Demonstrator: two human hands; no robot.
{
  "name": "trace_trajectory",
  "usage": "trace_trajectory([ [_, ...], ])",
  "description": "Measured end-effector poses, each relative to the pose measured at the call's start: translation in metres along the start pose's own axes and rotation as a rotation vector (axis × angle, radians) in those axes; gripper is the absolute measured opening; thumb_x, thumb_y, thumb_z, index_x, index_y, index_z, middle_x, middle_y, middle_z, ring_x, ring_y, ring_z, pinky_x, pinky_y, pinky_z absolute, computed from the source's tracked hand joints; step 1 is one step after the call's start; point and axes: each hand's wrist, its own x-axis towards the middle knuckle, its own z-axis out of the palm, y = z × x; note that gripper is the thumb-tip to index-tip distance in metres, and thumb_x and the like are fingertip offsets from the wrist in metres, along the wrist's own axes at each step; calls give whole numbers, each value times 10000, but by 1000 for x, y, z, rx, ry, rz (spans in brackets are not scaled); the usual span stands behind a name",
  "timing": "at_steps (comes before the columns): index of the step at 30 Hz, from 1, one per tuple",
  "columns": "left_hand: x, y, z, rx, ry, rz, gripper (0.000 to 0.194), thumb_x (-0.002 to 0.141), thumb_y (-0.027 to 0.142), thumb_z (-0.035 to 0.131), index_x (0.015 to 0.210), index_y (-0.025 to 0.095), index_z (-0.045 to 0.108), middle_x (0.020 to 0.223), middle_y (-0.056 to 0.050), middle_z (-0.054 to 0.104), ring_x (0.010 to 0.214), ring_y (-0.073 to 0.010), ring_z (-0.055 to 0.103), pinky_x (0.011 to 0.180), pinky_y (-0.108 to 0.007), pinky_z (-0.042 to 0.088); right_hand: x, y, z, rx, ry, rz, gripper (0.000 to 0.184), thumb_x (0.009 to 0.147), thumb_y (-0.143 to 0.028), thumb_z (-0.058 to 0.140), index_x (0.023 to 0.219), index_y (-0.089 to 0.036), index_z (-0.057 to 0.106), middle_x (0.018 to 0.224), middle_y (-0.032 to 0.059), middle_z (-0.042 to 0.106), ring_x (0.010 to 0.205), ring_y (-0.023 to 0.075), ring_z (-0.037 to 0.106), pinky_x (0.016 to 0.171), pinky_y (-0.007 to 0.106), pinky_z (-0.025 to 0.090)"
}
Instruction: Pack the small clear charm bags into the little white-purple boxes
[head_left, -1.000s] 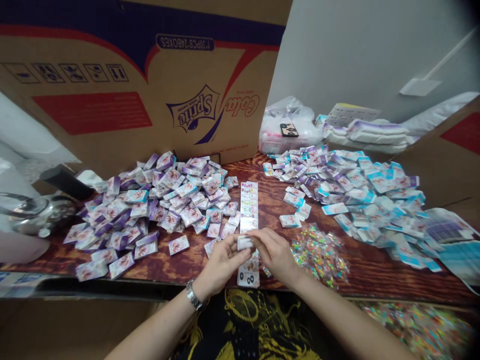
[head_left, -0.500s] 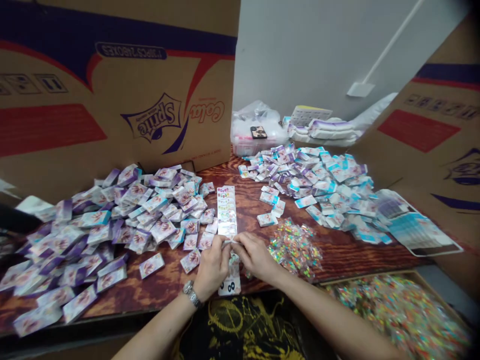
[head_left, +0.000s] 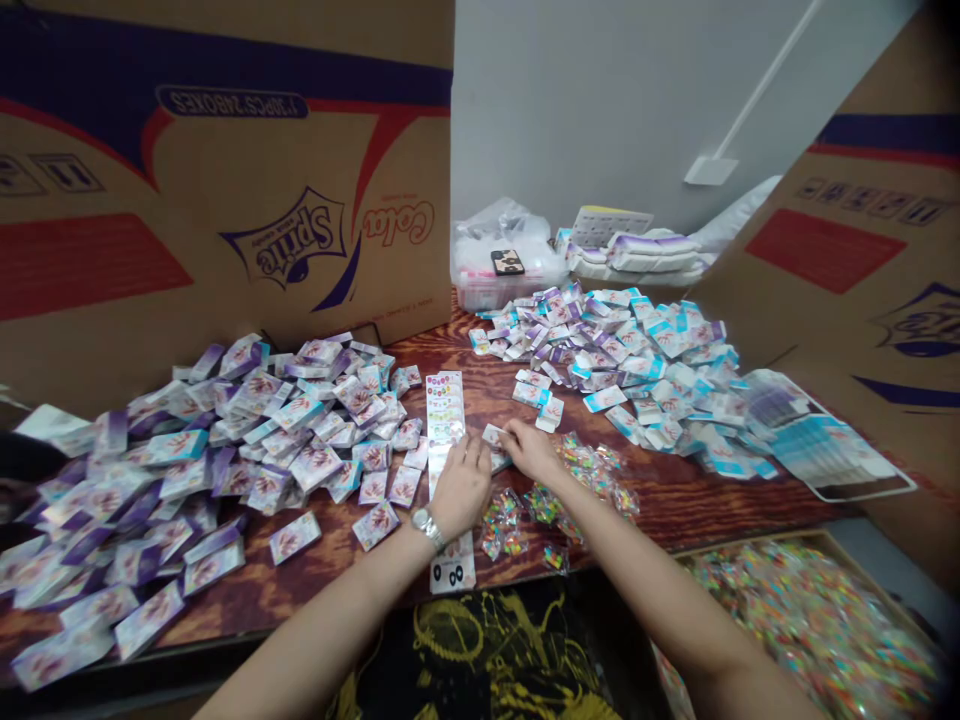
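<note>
My left hand [head_left: 459,488] lies over a stack of long printed strips [head_left: 445,398], its fingers stretched forward beside a small white carton [head_left: 493,436]. My right hand [head_left: 531,452] grips this carton from the right, with fingertips at its edge. Whether my left hand also holds something small beneath it is hidden. Just right of my hands lie small clear packets of colourful candy [head_left: 581,475], with several loose ones [head_left: 501,522] nearer the table edge. To the left spreads a heap of small white-and-purple cartons [head_left: 315,465].
Another heap of small cartons [head_left: 645,360] fills the table's right side, near a sheaf of blue-purple printed sheets [head_left: 825,450]. Large cardboard boxes [head_left: 247,290] rise behind and at right. A phone [head_left: 507,263] rests on plastic bags. Below right, a carton holds many candy packets [head_left: 810,620].
My hands were together on a small white piece and have parted. My right hand has taken a carton from the small group at right. Loose candy packets now show near the edge. The view swung right.
</note>
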Motion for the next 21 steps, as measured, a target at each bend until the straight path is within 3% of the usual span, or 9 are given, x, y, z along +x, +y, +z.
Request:
trace_trajectory([
  [2, 15, -3, 13, 22, -6, 0, 516, 806, 297, 564, 1216, 16, 429, 1305, -276, 427, 1265, -363, 331, 1014, -520, 254, -5, -3, -9, 43, -3, -45, 211, 909, -296, 406, 851, -167, 563, 781, 37, 618, 709, 156, 542, 626, 238, 369],
  [4, 27, -4, 23, 36, -17, 20, 497, 797, 344, 583, 1161, 21, 482, 1260, -273, 470, 1243, -377, 348, 1007, -536, 242, -11, -2, -25, 85, -33, -99, 255, 929, -329, 361, 929, -167, 558, 821, 34, 621, 725, 150, 546, 630, 233, 389],
  [8, 47, -4, 26, 28, -36, 48, 213, 840, 200, 498, 998, 82, 580, 976, -175, 624, 1014, -295, 528, 914, -469, 358, -30, 3, -57, 117, -189, -219, 260, 935, -333, 362, 985, -175, 562, 852, 14, 632, 738, 136, 566, 645, 221, 417],
  [10, 52, -8, 17, 21, -19, 25, 234, 842, 123, 442, 1037, 71, 563, 921, -159, 621, 924, -266, 555, 833, -417, 413, -39, 4, -62, 84, -293, -279, 220, 918, -314, 413, 923, -177, 585, 839, 11, 638, 748, 139, 573, 669, 223, 418],
  [15, 41, -30, -21, -1, 96, -78, 449, 870, 171, 419, 1301, 70, 339, 1097, -170, 544, 998, -250, 529, 829, -364, 440, -49, 3, -43, -69, -426, -311, 127, 864, -229, 500, 829, -177, 610, 793, 38, 646, 753, 174, 583, 688, 248, 402],
  [18, 20, -39, -38, -63, 158, -132, 493, 882, 270, 445, 1324, 106, 299, 1149, -151, 524, 1042, -242, 519, 877, -359, 438, -43, 1, -23, -156, -418, -264, 100, 835, -195, 530, 855, -174, 626, 795, 70, 647, 741, 194, 589, 667, 256, 391],
  [21, -5, -41, -44, -193, 213, -206, 491, 879, 293, 450, 1311, 96, 324, 1171, -164, 516, 1084, -262, 503, 918, -393, 425, -29, 1, -15, -192, -350, -217, 161, 854, -196, 502, 961, -170, 620, 904, 110, 640, 811, 209, 590, 689, 261, 387],
])
